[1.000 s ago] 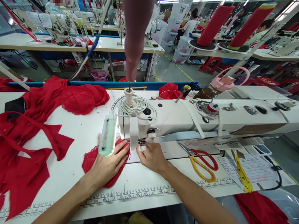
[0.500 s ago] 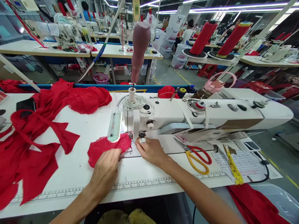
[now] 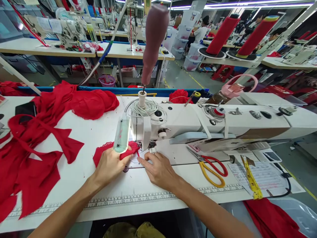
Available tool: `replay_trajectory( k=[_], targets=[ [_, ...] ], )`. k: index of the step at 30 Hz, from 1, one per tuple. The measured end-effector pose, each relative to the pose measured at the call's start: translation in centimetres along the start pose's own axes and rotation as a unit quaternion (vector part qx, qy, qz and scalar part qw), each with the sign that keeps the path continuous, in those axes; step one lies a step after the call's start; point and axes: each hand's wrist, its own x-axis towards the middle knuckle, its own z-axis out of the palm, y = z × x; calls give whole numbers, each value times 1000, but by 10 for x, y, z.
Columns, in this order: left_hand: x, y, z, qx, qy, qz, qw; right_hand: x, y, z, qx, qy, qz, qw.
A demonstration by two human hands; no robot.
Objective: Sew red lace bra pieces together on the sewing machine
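My left hand (image 3: pixel 110 167) is closed on a red fabric piece (image 3: pixel 100 153), its fingers pinching the edge left of the presser foot (image 3: pixel 139 144). The fabric has a scalloped lace edge and runs up to the foot of the white sewing machine (image 3: pixel 178 117). My right hand (image 3: pixel 158 169) is just right of the foot, thumb and forefinger closed on the end of a narrow red strip (image 3: pixel 138 153) coming from the needle area. Its other fingers are curled below a small white knob. A clear plate (image 3: pixel 122 134) covers part of the fabric.
Scissors (image 3: pixel 210 167) with red and yellow handles lie right of my hand, near a yellow tape measure (image 3: pixel 251 178) on paper. Red fabric pieces (image 3: pixel 44 155) are heaped at left. A screwdriver (image 3: pixel 155 43) stands upright on the machine head. Red thread cones (image 3: pixel 223 34) stand behind.
My left hand has moved up and closed further round the fabric near the foot. My right hand has come down from the white knob to the strip, and the view has shifted slightly.
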Motion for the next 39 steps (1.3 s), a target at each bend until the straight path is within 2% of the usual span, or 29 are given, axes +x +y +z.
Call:
replay_trajectory(
  k=[6, 15, 21, 27, 36, 39],
  targets=[
    [-1, -7, 10, 42, 37, 161, 985, -2, 0, 2, 4, 6, -3, 1000],
    [-5, -12, 21, 88, 30, 248, 964, -1, -1, 0, 1, 13, -13, 1000],
    [-6, -8, 21, 86, 9, 254, 963, -1, 0, 0, 10, 14, -18, 1000],
    [-7, -10, 22, 50, -20, 228, 972, -3, 1, 1, 15, 2, -18, 1000],
    [-6, -5, 18, -2, -40, 220, 975, -3, -1, -2, 25, 7, -25, 999],
    [-8, -4, 17, 7, -31, 228, 973, -3, -1, -2, 24, 9, -27, 999]
  ],
)
